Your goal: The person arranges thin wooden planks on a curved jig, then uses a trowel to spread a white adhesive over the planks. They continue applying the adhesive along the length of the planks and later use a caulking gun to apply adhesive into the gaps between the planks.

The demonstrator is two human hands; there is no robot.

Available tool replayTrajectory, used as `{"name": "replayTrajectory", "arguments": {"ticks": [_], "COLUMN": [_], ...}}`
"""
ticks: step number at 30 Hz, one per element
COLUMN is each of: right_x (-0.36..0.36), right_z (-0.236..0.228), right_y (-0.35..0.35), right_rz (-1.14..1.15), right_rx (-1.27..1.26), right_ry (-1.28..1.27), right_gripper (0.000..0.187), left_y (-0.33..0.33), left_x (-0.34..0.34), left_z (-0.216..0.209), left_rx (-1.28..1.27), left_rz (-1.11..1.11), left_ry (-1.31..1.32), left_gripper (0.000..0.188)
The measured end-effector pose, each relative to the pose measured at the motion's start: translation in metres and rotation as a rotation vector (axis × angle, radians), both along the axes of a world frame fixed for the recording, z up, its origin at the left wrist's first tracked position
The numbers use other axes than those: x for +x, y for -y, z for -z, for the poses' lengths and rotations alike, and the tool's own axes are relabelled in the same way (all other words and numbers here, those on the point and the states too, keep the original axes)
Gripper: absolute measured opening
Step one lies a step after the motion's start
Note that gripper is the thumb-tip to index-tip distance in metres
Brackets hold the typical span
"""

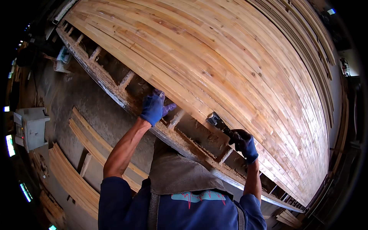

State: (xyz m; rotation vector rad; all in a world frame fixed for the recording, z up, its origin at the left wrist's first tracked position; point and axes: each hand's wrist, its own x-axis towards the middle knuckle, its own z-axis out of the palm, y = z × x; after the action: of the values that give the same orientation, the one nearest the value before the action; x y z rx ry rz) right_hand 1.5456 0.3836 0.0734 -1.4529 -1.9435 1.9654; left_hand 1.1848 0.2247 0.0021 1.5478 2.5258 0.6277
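A large panel of narrow wooden strips [214, 57] slopes before me, its surface glossy in places. My right hand [244, 145], in a blue glove with dark fingers, is closed round the handle of a dark hand tool [217, 122]. The tool's broad head, with a pale shiny end, lies over the panel's near edge; its exact kind is unclear. Further left, my left hand [154, 106], in a blue glove stained purple, is at the same edge. One digit stretches out to the right, apart from the others, and I see nothing held in it.
Between me and the panel runs a rough, dust-covered frame rail [103, 78] with short crossbars and gaps. Long curved wooden strips [71, 178] lie at lower left, near a grey metal box [32, 128]. More strips [312, 28] line the panel's far right side.
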Motion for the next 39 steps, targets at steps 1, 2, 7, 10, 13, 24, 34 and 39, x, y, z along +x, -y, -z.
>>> {"name": "replayTrajectory", "arguments": {"ticks": [1,2,7,10,13,24,34,39], "right_x": [-0.005,-0.009,-0.026,-0.046,-0.066,-0.146,-0.009,-0.023], "right_z": [0.003,0.002,0.011,0.014,0.015,0.023,-0.003,0.011], "right_y": [-0.005,-0.007,-0.023,-0.031,-0.032,-0.02,-0.033,-0.041], "right_rz": [-0.014,-0.018,-0.074,-0.123,-0.131,-0.211,0.014,-0.009], "right_rx": [0.0,-0.025,-0.054,-0.033,-0.047,0.034,-0.008,0.012], "right_ry": [-0.011,-0.016,-0.01,-0.01,-0.023,-0.267,0.029,-0.014], "right_gripper": [0.03,0.03,0.03,0.029,0.028,0.032,0.028,0.029], "left_y": [-0.001,-0.001,0.002,-0.002,0.0,-0.002,0.003,0.005], "left_x": [0.001,0.002,0.008,0.009,0.006,0.005,0.005,0.003], "left_z": [0.002,0.005,0.014,0.015,0.02,0.03,0.033,0.035], "left_rx": [0.075,0.15,0.11,0.203,0.199,0.191,0.129,0.1], "left_rz": [0.004,0.008,-0.07,-0.07,-0.058,-0.031,-0.084,-0.066], "left_ry": [-0.019,-0.039,0.085,0.102,0.052,0.044,-0.05,-0.029], "left_gripper": [0.043,0.045,0.053,0.051,0.05,0.05,0.047,0.05]}}
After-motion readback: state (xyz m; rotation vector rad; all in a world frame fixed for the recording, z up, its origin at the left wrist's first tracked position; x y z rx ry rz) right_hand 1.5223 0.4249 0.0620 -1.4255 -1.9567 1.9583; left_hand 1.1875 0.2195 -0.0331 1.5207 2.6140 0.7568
